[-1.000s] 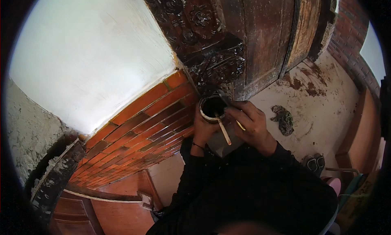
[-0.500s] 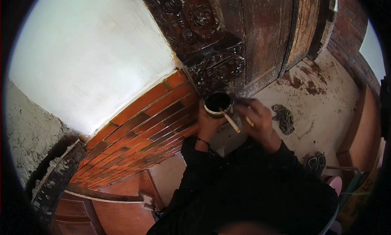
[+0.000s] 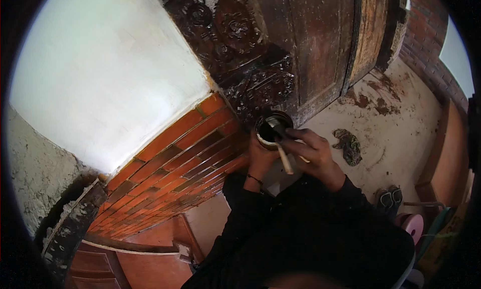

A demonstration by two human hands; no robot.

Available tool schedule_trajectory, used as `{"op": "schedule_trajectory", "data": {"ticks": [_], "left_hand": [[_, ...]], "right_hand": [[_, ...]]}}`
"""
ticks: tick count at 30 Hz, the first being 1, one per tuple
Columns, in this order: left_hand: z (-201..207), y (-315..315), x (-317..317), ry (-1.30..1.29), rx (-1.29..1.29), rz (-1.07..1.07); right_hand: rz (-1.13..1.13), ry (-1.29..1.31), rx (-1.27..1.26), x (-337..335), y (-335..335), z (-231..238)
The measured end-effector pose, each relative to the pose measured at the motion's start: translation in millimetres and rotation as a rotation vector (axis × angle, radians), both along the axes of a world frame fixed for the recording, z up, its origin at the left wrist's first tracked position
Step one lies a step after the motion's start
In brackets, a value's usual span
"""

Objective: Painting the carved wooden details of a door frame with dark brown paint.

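My left hand [image 3: 260,157], with a dark band at its wrist, is closed around the side of a round can [image 3: 265,144] holding dark liquid. My right hand [image 3: 314,152] grips a paintbrush [image 3: 275,123], whose metal band shows over the can's mouth; its bristles are hard to make out. A second, pale wooden handle [image 3: 285,161] sticks out over the near rim, its other end hidden in the can. Just beyond stands a dark wooden door with a carved strip [image 3: 260,83], glossy and wet-looking.
A brick wall base [image 3: 175,158] and white wall [image 3: 105,73] lie left. Plain door panels [image 3: 325,43] rise ahead. On the stained floor lie a crumpled dark rag [image 3: 347,147] and a pair of shoes [image 3: 390,198]. A wooden board [image 3: 437,158] stands at right.
My right hand has moved left, bringing the paintbrush over the can's mouth. The can sits slightly farther right in view, and the view itself has shifted a little.
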State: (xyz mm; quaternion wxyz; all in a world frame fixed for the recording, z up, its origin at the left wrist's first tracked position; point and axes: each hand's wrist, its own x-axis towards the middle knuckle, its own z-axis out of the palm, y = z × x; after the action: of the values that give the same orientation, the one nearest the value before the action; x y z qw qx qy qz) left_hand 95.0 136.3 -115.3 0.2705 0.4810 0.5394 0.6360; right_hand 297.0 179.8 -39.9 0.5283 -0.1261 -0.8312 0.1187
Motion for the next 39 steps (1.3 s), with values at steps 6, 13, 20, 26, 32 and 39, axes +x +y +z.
{"op": "schedule_trajectory", "data": {"ticks": [6,13,20,26,32,39], "left_hand": [[-1,0,9,0.045,0.057,0.016],[0,3,18,-0.089,0.044,-0.004],[-3,7,25,-0.115,0.071,-0.015],[-4,8,25,-0.132,0.081,-0.008],[-17,0,20,-0.249,0.005,-0.023],[-39,-17,9,0.091,0.001,0.003]], "right_hand": [[-0.093,0.090,-0.098,6,20,-4],[-0.049,0.119,-0.235,6,16,-4],[-0.063,0.082,-0.135,9,18,-5],[-0.035,0.088,-0.128,5,16,3],[0.118,0.053,-0.104,-2,14,-1],[-0.092,0.174,-0.189,-4,3,-3]]}}
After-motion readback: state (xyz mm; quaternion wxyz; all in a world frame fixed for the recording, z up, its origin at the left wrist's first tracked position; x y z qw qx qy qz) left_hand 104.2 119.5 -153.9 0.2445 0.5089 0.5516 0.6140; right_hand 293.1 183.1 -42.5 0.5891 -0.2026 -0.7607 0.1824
